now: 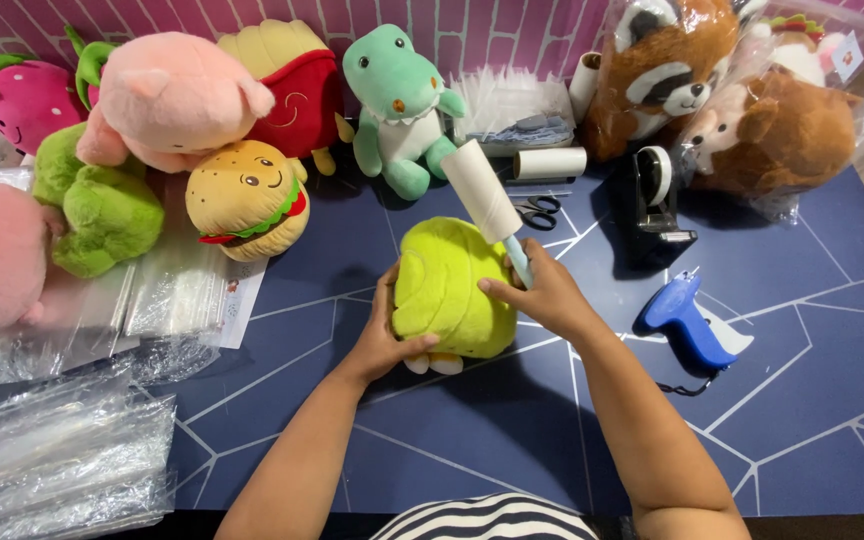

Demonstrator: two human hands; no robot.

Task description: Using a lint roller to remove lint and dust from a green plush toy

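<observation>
A lime-green plush toy (449,285) stands on the dark blue table (812,400) in front of me. My left hand (384,338) cups its lower left side. My right hand (544,290) grips the pale blue handle of a lint roller (485,193), whose white roll rests against the top of the plush. The fingers of that hand also touch the plush's right side.
Plush toys line the back: strawberry (20,98), pink pig (167,98), burger (248,198), green dinosaur (402,105), bagged raccoon (664,70). Scissors (537,211), a tape dispenser (658,195) and a blue tagging gun (687,322) lie to the right. Clear bags (57,455) are piled on the left.
</observation>
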